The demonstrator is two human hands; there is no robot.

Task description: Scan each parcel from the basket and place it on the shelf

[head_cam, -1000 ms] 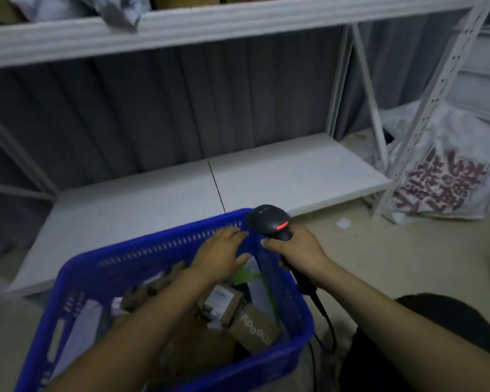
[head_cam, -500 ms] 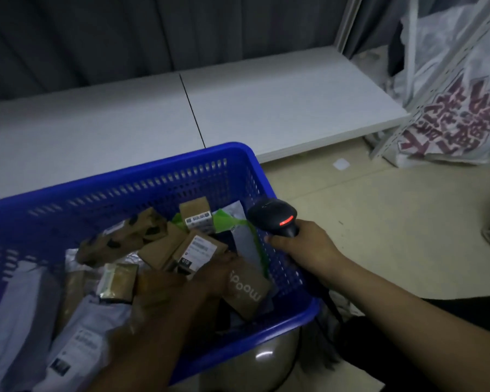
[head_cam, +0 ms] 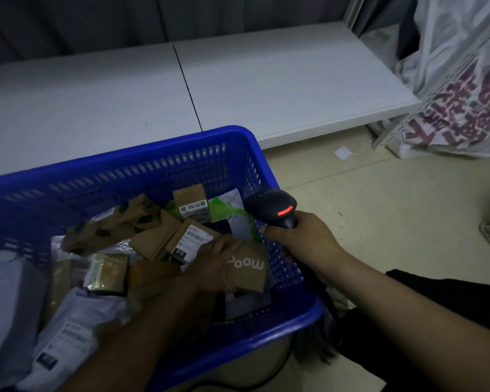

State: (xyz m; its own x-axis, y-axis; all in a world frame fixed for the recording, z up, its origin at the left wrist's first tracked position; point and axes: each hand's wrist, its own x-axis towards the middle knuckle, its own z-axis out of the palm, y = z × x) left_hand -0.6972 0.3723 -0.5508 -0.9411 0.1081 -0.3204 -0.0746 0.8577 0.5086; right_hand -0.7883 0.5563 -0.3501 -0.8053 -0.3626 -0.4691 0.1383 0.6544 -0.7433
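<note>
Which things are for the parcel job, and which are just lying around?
For the job: blue plastic basket, brown cardboard parcel under the left hand, black handheld scanner in the right hand, white shelf board.
Just lying about: white plastic sack with red lettering, small white paper scrap on the floor.

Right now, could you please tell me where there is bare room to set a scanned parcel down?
Both white shelf boards behind the blue basket lie bare, as far as the printed bag on the right. The floor beyond the right hand holding the scanner is mostly bare. The basket itself is crowded with parcels.
</note>
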